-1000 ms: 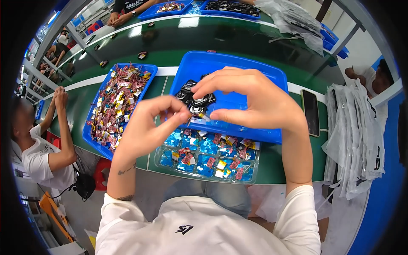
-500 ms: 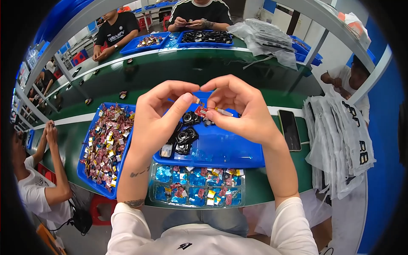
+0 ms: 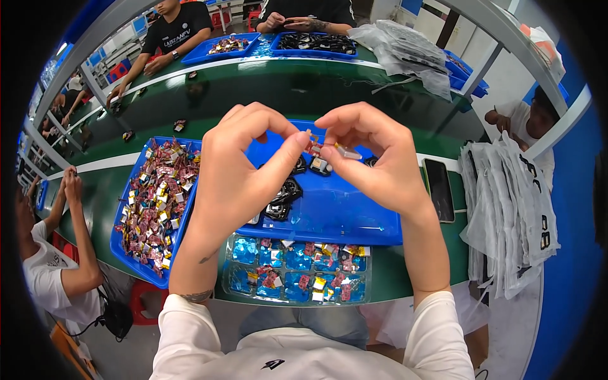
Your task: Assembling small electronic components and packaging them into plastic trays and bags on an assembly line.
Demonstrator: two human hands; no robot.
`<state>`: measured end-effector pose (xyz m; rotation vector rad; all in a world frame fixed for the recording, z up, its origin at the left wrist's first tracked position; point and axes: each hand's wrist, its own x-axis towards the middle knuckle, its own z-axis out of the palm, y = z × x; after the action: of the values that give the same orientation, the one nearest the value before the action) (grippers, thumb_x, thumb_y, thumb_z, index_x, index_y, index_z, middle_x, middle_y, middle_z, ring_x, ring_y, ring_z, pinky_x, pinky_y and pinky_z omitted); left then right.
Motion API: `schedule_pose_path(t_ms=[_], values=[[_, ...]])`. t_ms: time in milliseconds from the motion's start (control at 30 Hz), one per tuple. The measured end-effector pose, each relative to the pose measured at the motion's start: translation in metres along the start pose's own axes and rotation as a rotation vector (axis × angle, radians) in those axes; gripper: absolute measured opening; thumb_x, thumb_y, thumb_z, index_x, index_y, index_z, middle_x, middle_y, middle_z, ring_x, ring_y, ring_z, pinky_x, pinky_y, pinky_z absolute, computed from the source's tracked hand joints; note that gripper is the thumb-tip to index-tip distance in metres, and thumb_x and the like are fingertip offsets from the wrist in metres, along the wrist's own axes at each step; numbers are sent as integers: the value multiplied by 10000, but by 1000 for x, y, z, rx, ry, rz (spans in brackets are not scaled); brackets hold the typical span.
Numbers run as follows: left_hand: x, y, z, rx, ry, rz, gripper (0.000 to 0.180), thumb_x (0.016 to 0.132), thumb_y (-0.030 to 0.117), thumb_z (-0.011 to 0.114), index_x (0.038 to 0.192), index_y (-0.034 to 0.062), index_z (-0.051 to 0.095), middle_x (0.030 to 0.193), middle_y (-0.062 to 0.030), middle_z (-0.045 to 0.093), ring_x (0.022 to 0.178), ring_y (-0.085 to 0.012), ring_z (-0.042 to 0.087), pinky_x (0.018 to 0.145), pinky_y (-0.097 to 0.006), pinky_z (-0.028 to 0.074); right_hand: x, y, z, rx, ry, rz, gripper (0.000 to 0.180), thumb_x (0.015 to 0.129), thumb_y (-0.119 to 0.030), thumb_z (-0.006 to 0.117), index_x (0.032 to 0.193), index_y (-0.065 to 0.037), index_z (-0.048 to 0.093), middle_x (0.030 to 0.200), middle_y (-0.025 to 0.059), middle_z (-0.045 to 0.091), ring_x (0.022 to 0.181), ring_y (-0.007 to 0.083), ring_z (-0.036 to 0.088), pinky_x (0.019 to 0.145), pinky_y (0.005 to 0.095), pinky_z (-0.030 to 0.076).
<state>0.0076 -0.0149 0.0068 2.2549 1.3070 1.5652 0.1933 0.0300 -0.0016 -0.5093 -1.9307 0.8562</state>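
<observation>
My left hand (image 3: 244,168) and my right hand (image 3: 373,158) are raised together above a blue tray (image 3: 342,209). Between their fingertips they pinch a small part (image 3: 320,149) with a metal-coloured piece sticking out to the right. Small black parts (image 3: 282,196) lie in the tray under my left hand. Below the tray sits a clear blister tray (image 3: 297,269) with blue pockets holding small red and gold pieces.
A second blue tray (image 3: 123,244) full of red and gold pieces lies at the left. A dark phone (image 3: 439,190) lies right of the middle tray, with stacked plastic bags (image 3: 513,209) beyond. Other people sit at the left and across the green table (image 3: 272,88).
My hands rose closer to the camera and their fingertips came together on the small part. The view tilted up, showing more of the far side of the table.
</observation>
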Motion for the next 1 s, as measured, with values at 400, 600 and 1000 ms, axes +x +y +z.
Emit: schedule_pose_path(t_ms=[400, 600, 1000], values=[[3, 8, 5, 54, 43, 274, 238, 618, 50, 772, 830, 63, 665, 837, -52, 581, 772, -189, 516, 671, -298, 425, 3, 1, -13, 472, 48, 367, 265, 772, -32, 659, 1014, 6, 557, 819, 70, 630, 591, 109, 618, 537, 200, 477], [2, -2, 10, 248, 49, 344, 242, 575, 14, 784, 782, 66, 669, 855, -47, 571, 788, -196, 518, 661, -302, 422, 3, 0, -9, 490, 0, 442, 272, 815, -148, 682, 1010, 4, 571, 804, 60, 630, 583, 92, 596, 510, 205, 464], [1, -8, 8, 306, 112, 349, 150, 628, -42, 719, 728, 29, 633, 810, -61, 615, 753, -179, 558, 659, -266, 432, -1, 1, -3, 65, 113, 276, 124, 791, -99, 684, 831, 19, 681, 711, 34, 657, 612, 49, 583, 560, 189, 464]])
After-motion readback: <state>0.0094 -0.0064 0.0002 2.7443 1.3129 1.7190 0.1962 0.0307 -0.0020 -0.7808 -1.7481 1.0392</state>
